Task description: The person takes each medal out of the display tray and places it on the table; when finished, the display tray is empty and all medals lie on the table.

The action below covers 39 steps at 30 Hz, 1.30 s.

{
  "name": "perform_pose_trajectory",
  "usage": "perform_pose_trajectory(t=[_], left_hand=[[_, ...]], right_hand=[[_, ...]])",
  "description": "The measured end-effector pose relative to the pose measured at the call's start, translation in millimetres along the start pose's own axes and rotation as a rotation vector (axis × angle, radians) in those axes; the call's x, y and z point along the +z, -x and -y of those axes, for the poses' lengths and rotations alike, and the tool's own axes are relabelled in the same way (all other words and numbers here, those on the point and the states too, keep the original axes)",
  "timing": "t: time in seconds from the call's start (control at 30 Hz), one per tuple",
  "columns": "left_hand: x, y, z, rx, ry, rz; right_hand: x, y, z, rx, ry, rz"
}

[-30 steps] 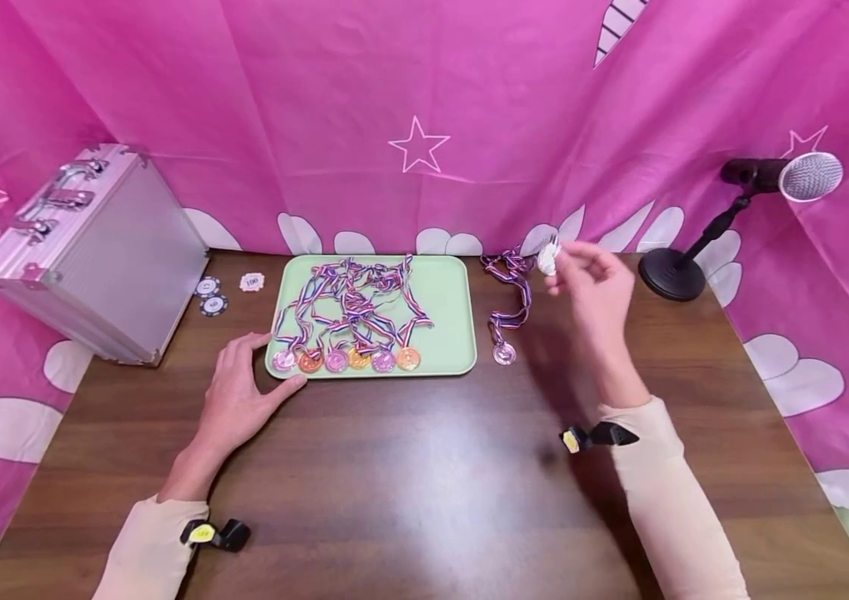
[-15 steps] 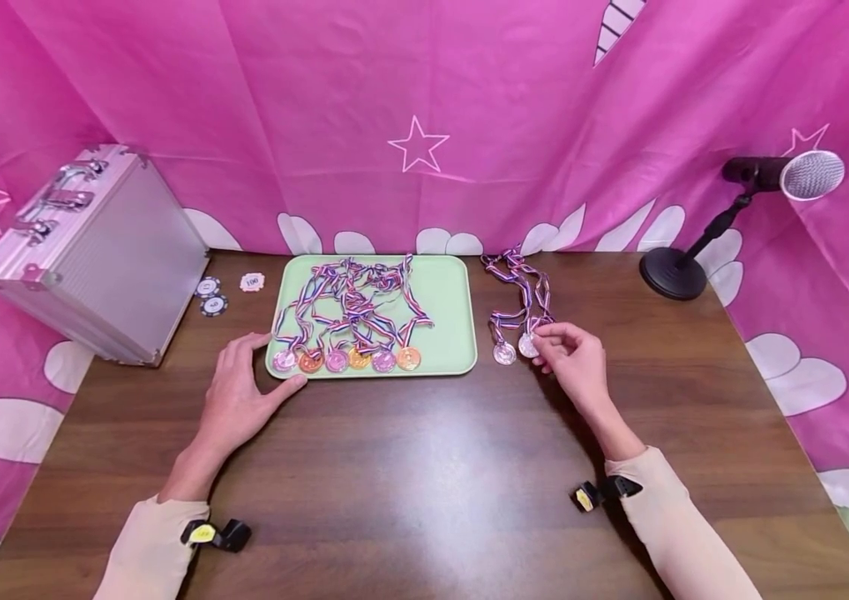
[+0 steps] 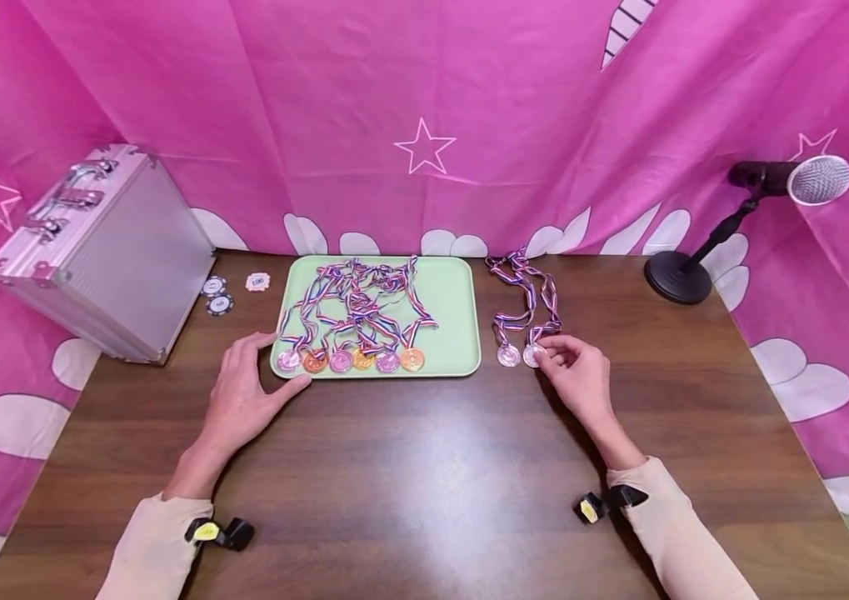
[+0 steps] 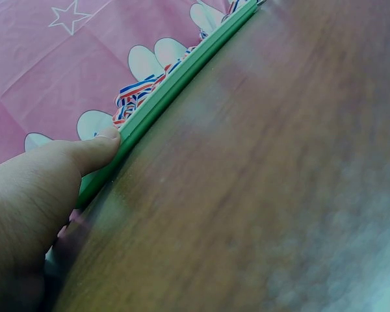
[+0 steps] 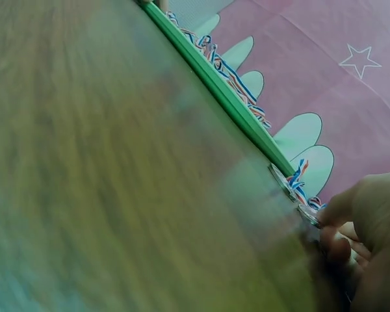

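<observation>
Medal [image 3: 532, 357] in right grip [image 3: 580, 377], left grip [image 3: 244, 393] wide on tray edge [image 3: 439, 374], broad tabletop [image 3: 394, 475] nearer

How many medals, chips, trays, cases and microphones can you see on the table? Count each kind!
Medals: 8 (6 on the tray, 2 beside it)
Chips: 3
Green tray: 1
Silver case: 1
Microphone: 1
Total: 14

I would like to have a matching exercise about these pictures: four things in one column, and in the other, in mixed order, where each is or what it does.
1. green tray
2. silver case
3. microphone
4. right hand

A. held up by a black stand
B. pinching a silver medal
C. beneath six medals
D. beside the poker chips

Pairs: 1-C, 2-D, 3-A, 4-B
</observation>
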State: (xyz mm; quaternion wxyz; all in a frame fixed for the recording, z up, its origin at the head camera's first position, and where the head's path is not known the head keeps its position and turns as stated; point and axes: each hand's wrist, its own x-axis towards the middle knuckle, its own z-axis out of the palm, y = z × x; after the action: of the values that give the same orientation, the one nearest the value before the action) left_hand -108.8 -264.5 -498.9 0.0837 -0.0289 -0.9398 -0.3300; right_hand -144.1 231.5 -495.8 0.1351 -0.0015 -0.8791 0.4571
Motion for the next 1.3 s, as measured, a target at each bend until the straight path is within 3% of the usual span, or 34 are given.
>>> perform_pose_trajectory(t=[0.2, 0.47, 0.93, 1.1, 1.3], left_hand=[[0.5, -0.3, -0.9, 0.007, 0.003, -0.006], [1.6, -1.4, -0.9, 0.005, 0.004, -0.002], [0.1, -0.1, -0.8, 0.005, 0.010, -0.006], [0.0, 0.3, -1.3, 0.002, 0.005, 0.000], [0.7, -0.3, -0.4, -0.001, 0.006, -0.001]], right_hand=[[3.0, 1.3, 1.1, -0.082, 0.100, -0.042], [3.0, 1.5, -0.3, -0.067, 0.095, -0.054], [6.9, 4.5, 2.4, -0.092, 0.036, -0.108], [12.7, 12.5, 12.3, -0.151, -0.020, -0.125], [24.8, 19.9, 31.9, -0.211, -0.033, -0.084]])
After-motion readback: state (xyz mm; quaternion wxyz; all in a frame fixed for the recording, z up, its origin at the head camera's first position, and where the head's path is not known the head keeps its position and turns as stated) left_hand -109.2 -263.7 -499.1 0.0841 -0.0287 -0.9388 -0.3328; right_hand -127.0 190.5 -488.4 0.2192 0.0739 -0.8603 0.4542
